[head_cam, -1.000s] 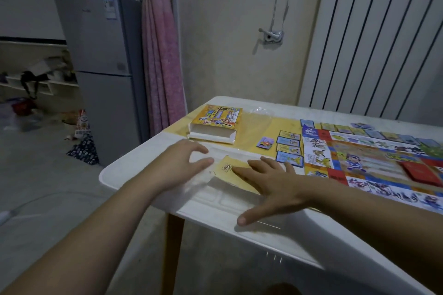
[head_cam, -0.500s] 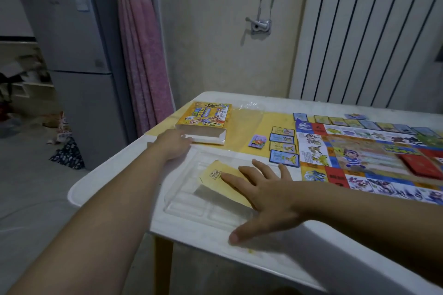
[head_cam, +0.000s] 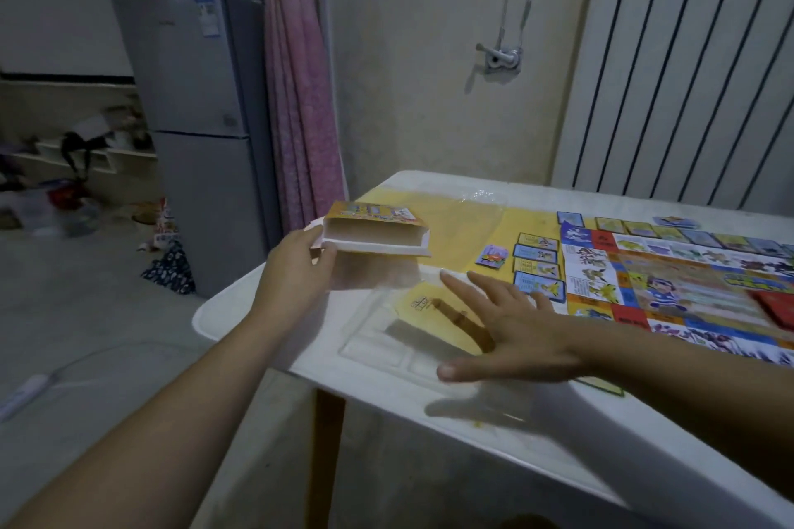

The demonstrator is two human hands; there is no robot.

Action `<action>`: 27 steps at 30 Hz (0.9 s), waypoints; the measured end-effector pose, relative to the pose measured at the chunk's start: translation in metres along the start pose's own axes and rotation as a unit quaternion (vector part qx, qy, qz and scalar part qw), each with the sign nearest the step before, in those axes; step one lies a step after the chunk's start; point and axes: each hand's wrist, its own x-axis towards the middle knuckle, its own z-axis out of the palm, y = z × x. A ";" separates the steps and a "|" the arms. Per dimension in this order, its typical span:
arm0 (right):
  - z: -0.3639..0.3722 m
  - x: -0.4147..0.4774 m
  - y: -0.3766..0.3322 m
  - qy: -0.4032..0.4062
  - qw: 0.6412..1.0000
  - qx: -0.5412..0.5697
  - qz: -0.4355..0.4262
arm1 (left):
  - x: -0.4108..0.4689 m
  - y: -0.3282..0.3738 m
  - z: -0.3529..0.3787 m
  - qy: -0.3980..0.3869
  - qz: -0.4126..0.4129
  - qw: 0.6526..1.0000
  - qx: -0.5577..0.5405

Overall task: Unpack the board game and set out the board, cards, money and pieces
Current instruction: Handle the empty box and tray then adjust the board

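- Two hands on this step: holds game box point(head_cam: 374, 233) raised just off the surface point(head_cam: 558, 434) in left hand point(head_cam: 296, 271), open end toward camera.
- Grips box by its left end, fingers point(head_cam: 317, 256) curled round the lower edge; carries nothing else.
- Looks empty inside, but back of the cavity too dark to confirm.
- Holds right hand point(head_cam: 515, 335) spread over clear plastic tray point(head_cam: 374, 350) and yellow sheet point(head_cam: 423, 303) at the near left corner, fingers straight, gripping nothing; touching or just above, cannot tell.
- Likely aim: checking box for leftovers, then parking it out of the way.
- Tip open end down over the surface, not over the floor, to catch any stray pieces in view.
- Support box from underneath as well; thin card, loose flap, probably flexes under an end-only grip.
- Press tray down flat during the move; light, slick, close to the edge, likely to slide.
- Steer box clear of card column point(head_cam: 537, 266) and small purple card point(head_cam: 490, 257) just to its right.
- Already laid out: board point(head_cam: 687, 283) flat at right, red stack point(head_cam: 773, 303) on top of it.
- Cannot pick out money or pieces anywhere; check tray pockets next.
- Set box down at far left, well apart from board.
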 end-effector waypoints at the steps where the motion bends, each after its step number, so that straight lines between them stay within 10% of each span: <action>1: -0.004 0.001 -0.003 0.026 1.000 0.013 0.006 | -0.008 -0.001 -0.006 0.019 -0.002 1.000 -0.005; 7: -0.029 0.048 -0.022 0.212 0.961 0.172 0.041 | -0.035 -0.008 -0.025 0.061 -0.029 0.996 -0.054; 20: -0.037 0.096 -0.034 0.197 0.929 0.296 0.103 | -0.025 -0.004 -0.030 0.102 -0.170 0.962 -0.189; 27: -0.051 0.097 -0.028 0.272 0.898 0.340 0.062 | -0.014 0.001 -0.037 0.027 -0.071 0.979 -0.189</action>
